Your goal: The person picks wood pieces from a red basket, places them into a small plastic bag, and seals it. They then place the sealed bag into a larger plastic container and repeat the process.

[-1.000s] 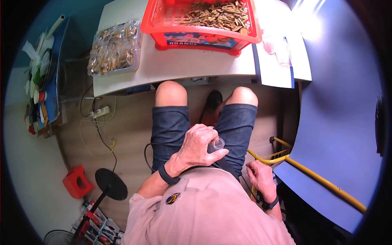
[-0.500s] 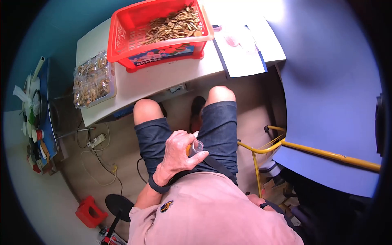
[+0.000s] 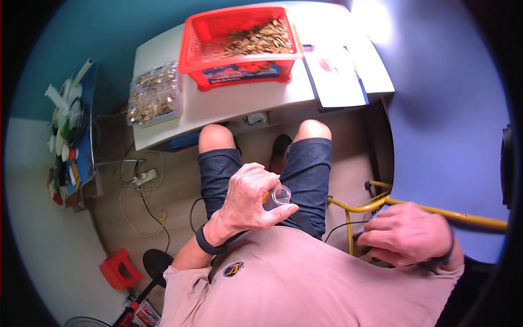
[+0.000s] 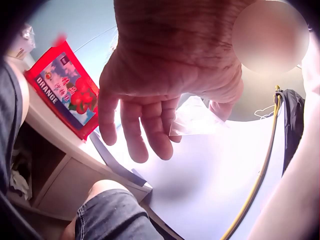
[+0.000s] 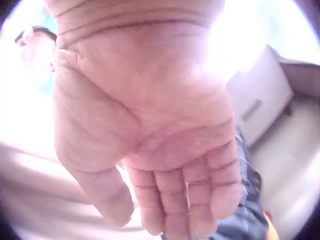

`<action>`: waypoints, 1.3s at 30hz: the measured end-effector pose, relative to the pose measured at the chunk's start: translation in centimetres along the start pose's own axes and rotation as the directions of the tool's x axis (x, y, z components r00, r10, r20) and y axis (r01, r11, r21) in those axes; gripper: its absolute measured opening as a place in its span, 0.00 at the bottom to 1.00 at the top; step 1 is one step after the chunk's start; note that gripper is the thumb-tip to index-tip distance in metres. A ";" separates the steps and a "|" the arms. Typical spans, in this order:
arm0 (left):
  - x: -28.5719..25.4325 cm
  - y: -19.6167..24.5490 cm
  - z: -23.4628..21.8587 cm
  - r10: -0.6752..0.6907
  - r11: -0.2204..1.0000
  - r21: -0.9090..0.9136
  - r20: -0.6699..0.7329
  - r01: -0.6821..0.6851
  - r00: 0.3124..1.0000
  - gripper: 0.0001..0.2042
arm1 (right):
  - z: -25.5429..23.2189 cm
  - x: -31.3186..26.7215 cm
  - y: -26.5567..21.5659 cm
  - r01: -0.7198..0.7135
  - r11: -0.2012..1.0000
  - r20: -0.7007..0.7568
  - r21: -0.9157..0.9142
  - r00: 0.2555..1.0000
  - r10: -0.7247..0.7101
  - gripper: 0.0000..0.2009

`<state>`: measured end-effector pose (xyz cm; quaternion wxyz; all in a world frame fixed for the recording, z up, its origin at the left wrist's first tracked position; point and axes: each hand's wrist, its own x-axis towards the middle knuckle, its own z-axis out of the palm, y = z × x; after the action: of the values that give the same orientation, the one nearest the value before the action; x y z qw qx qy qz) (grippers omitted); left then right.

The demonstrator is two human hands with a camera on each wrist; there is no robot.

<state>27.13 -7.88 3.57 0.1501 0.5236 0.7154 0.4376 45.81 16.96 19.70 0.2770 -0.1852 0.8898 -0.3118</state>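
In the head view my left hand is over the lap, thumb toward the belly, curled round a clear plastic cup. A bit of orange shows beside the cup's rim. From the left wrist, the clear plastic shows between the thumb and bent fingers. My right hand is raised at the right of the body, its back up, overlapping the yellow rail. The right wrist view shows its bare palm with fingers extended and nothing in them.
Ahead, a white table bears a red basket of dried brown strips, clear packets in a tray, and a white sheet. A blue surface lies right. A power strip and red stool are on the floor at left.
My right hand has come up from low beside the body to beside the yellow rail. The left hand keeps the cup over the lap. The head view has shifted about.
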 end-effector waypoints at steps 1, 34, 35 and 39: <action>0.0 0.4 -0.6 0.014 1.000 0.008 -0.006 -0.014 1.000 0.17 | -2.3 0.5 -1.3 0.003 0.981 -0.037 -0.194 0.999 -0.011 0.10; 3.0 -4.2 -3.6 -0.013 0.973 0.204 -0.430 0.111 0.903 0.14 | -4.4 21.3 4.5 -0.043 0.982 -0.227 0.184 0.970 0.085 0.08; 3.2 -4.3 -3.5 -0.034 0.973 0.191 -0.426 0.127 0.904 0.14 | -4.3 21.3 4.7 -0.048 0.974 -0.248 0.220 0.963 0.104 0.06; 3.4 -4.7 -2.9 -0.096 0.979 0.126 -0.414 0.161 0.905 0.14 | -4.1 21.1 4.7 -0.135 0.933 -0.263 0.334 0.937 0.230 0.05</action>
<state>20.85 -6.54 2.35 -0.0149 0.3831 0.7962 0.4681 26.16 11.68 11.31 0.1938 -0.0058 0.8745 -0.4446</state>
